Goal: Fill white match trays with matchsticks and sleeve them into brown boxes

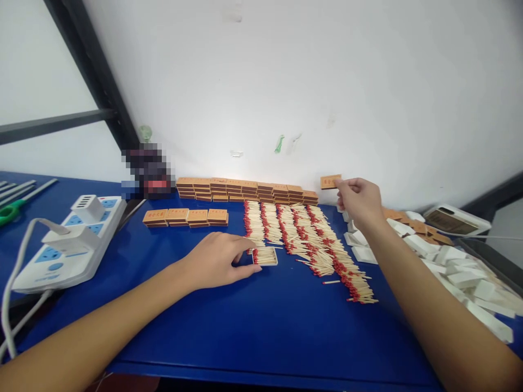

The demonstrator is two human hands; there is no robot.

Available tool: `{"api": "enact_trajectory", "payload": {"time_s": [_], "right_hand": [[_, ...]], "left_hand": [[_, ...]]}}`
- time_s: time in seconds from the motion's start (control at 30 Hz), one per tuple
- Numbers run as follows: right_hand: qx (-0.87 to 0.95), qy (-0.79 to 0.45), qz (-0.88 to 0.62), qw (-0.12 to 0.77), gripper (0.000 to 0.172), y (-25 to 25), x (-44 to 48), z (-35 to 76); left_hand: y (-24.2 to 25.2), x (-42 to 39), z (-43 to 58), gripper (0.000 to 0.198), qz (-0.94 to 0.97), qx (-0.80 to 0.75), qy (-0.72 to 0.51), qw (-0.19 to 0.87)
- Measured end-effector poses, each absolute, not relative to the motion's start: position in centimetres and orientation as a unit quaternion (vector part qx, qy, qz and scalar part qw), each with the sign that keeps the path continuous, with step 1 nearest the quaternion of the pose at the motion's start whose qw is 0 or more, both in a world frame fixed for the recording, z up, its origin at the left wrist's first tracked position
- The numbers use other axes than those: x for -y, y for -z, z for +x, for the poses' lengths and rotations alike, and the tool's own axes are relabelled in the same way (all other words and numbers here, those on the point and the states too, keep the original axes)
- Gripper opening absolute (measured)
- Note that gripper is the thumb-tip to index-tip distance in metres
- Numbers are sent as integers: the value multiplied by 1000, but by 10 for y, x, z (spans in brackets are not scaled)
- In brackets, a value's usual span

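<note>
My left hand [223,260] pinches the left end of a small white matchbox tray [270,263] filled with red-tipped matches, low over the blue table. An orange matchbox cover [329,181] is gripped between thumb and fingers of my right hand [359,201], raised near the wall at the back right. Between and beyond the hands lie long rows of loose matches [294,226]. Behind them stands a stacked row of orange matchboxes [245,188]. A shorter row of matchboxes [186,218] sits beyond my left hand.
A white power strip [77,261] with plugged-in adapters and cables lies at the left. White matchbox trays [457,269] and more orange covers [437,235] are heaped at the right, beside a white device [457,219]. Green-handled scissors [12,211] rest at the far left.
</note>
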State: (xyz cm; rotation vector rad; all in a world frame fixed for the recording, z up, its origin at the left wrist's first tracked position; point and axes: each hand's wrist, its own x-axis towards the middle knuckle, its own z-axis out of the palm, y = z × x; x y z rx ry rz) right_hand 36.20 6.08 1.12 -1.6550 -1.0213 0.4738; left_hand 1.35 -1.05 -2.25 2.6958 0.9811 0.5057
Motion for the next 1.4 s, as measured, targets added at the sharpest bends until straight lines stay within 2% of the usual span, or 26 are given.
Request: {"api": "enact_trajectory", "payload": {"time_s": [0.07,0.2,0.33,0.47,0.63,0.93,1.07,1.17,1.27,1.4], "right_hand": [[461,-175,-675,549,27,-10,-32,348],[580,-353,-569,464,42,8,19,306],[586,-436,-534,426,52,20,37,280],[588,-455,-526,414,52,21,37,277],[574,-484,-495,438,49,24,38,278],[628,-469,-453,425,52,29,45,275],[632,-507,-434,394,61,29,54,267],[629,-540,-419,371,67,30,66,258],[639,-582,-384,325,66,32,77,252],[653,-611,-350,278,63,29,82,249]], "left_hand": [[22,9,12,39,913,-342,-197,102],[20,6,9,36,903,-349,-242,68],[21,1,7,35,895,-356,-266,36],[23,-1,6,37,890,-362,-276,30],[27,-3,7,41,882,-355,-305,60],[25,-2,8,46,883,-331,-329,52],[26,2,10,48,884,-300,-347,89],[27,5,12,62,885,-272,-350,139],[27,9,15,73,887,-245,-354,169],[26,13,17,75,892,-228,-349,173]]}}
